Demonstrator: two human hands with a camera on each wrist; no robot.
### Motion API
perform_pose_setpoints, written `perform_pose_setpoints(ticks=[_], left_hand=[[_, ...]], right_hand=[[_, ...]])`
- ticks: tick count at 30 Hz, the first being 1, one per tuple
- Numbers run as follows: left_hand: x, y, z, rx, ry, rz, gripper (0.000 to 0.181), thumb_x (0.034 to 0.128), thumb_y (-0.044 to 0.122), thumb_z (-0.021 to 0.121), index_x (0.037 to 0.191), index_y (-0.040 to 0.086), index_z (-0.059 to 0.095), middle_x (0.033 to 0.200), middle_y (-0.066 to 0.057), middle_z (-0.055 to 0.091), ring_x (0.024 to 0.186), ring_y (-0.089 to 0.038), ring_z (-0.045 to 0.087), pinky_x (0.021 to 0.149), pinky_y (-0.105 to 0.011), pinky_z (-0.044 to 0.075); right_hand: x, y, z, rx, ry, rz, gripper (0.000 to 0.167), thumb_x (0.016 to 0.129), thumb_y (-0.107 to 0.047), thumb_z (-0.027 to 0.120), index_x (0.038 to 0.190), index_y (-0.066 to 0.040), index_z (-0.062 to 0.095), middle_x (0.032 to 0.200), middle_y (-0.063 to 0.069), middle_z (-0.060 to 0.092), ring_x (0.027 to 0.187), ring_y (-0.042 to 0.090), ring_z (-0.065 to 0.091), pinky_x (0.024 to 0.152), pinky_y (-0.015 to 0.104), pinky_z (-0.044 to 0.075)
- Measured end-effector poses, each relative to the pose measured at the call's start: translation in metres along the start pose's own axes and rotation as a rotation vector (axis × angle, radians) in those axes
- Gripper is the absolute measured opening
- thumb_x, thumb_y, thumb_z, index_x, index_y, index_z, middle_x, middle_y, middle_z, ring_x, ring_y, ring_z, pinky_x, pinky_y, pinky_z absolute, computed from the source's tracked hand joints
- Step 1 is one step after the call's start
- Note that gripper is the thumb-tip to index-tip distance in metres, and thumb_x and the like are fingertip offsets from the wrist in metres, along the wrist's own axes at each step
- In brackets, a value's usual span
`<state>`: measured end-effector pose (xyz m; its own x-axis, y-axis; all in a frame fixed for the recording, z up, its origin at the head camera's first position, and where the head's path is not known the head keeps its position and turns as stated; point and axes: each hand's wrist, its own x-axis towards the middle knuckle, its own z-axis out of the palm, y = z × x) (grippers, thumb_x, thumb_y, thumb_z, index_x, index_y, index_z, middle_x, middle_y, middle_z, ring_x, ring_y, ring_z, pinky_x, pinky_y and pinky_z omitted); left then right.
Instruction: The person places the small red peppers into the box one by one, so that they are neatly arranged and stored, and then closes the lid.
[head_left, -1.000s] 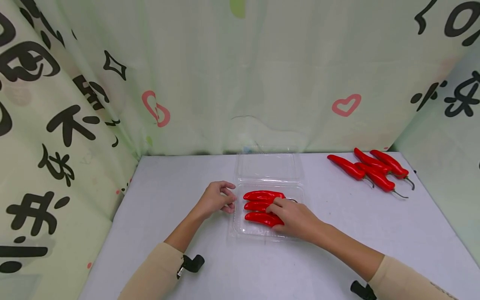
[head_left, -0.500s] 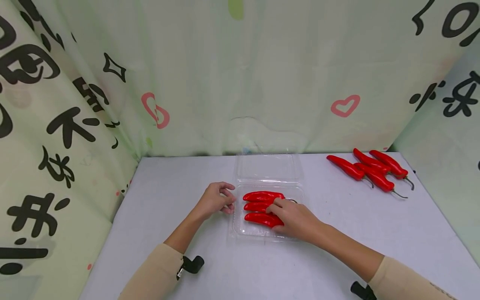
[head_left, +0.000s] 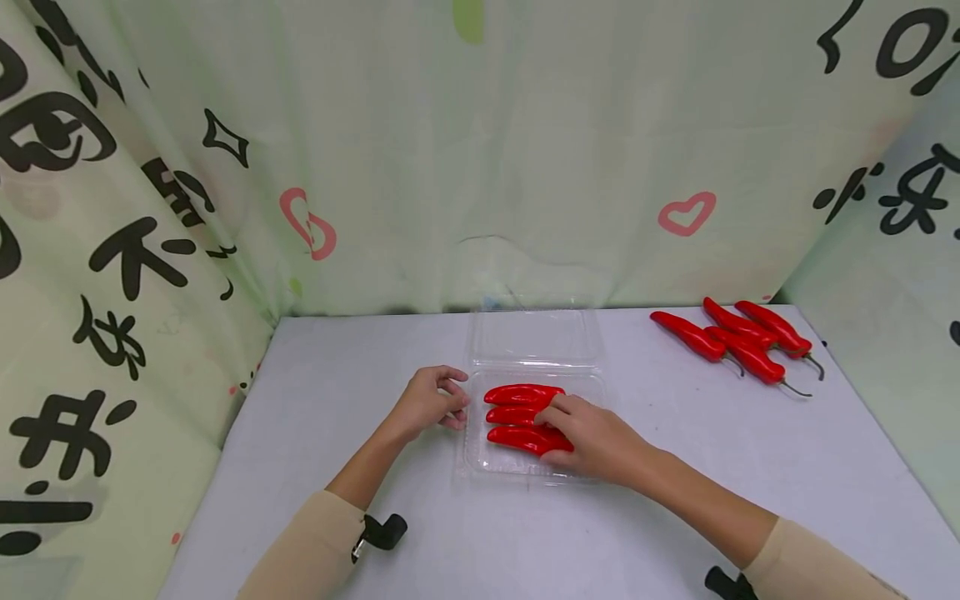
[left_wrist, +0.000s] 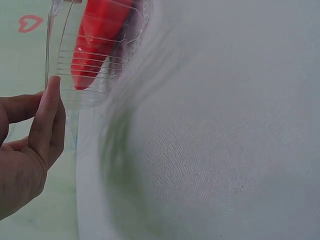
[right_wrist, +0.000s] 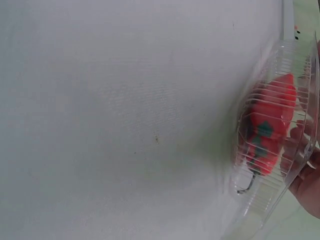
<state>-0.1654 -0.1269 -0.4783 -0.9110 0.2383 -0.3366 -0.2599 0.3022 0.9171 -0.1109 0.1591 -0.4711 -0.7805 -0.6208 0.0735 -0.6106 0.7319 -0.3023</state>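
Red peppers [head_left: 523,394] in clear box [head_left: 498,463], white table [head_left: 330,392], pale-green patterned curtains [head_left: 480,158] behind.

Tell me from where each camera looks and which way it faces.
Head: on the head, facing forward and down at the table; left hand, right hand, forearms show.
Left wrist: on that wrist, facing the clear container; left hand shows.
Right wrist: on that wrist, facing the clear container; right hand shows partly.
Both wrist views share the container and red pepper.
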Motion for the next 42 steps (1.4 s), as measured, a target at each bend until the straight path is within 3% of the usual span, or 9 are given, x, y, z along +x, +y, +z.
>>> perform_pose_setpoints(ticks=[7, 14, 22, 33, 42], left_hand=[[-0.001, -0.001, 0.0, 0.005, -0.003, 0.01, 0.039, 0.094, -0.002, 0.07, 0.132, -0.006, 0.059, 0.092, -0.015, 0.066, 0.061, -0.017, 0.069, 0.059, -0.031, 0.064], [-0.002, 0.0, -0.001, 0.022, 0.0, 0.002, 0.039, 0.0947, -0.001, 0.07, 0.132, -0.004, 0.059, 0.094, -0.015, 0.066, 0.061, -0.016, 0.069, 0.059, -0.03, 0.063], [-0.002, 0.001, -0.001, 0.023, -0.002, 0.003, 0.039, 0.095, -0.001, 0.07, 0.133, -0.004, 0.059, 0.095, -0.015, 0.066, 0.062, -0.016, 0.069, 0.059, -0.03, 0.063], [-0.002, 0.003, 0.001, 0.035, -0.007, -0.014, 0.04, 0.0953, -0.001, 0.069, 0.133, -0.003, 0.058, 0.095, -0.015, 0.066, 0.062, -0.017, 0.069, 0.06, -0.029, 0.063], [-0.003, 0.004, 0.0, 0.028, -0.005, -0.007, 0.04, 0.0951, -0.002, 0.069, 0.133, -0.004, 0.058, 0.094, -0.016, 0.066, 0.061, -0.018, 0.069, 0.059, -0.03, 0.063]], right_hand=[[-0.005, 0.006, -0.014, 0.039, 0.025, 0.028, 0.051, 0.081, -0.034, 0.089, 0.123, -0.015, 0.068, 0.115, 0.002, 0.065, 0.106, 0.016, 0.062, 0.08, 0.028, 0.064], [-0.01, 0.024, -0.025, 0.056, 0.077, 0.034, 0.057, 0.083, -0.032, 0.087, 0.132, -0.012, 0.063, 0.127, 0.005, 0.063, 0.117, 0.022, 0.061, 0.088, 0.036, 0.064], [-0.019, 0.043, -0.038, 0.093, 0.081, 0.149, 0.065, 0.085, -0.028, 0.086, 0.141, -0.011, 0.057, 0.139, 0.012, 0.058, 0.129, 0.032, 0.057, 0.095, 0.049, 0.061], [-0.034, 0.069, -0.05, 0.129, 0.134, 0.227, 0.065, 0.089, -0.027, 0.082, 0.143, -0.007, 0.052, 0.142, 0.016, 0.055, 0.132, 0.037, 0.054, 0.1, 0.057, 0.056], [-0.038, 0.098, -0.062, 0.131, 0.133, 0.323, 0.08, 0.088, -0.027, 0.083, 0.152, -0.002, 0.043, 0.149, 0.025, 0.05, 0.137, 0.045, 0.046, 0.1, 0.066, 0.052]])
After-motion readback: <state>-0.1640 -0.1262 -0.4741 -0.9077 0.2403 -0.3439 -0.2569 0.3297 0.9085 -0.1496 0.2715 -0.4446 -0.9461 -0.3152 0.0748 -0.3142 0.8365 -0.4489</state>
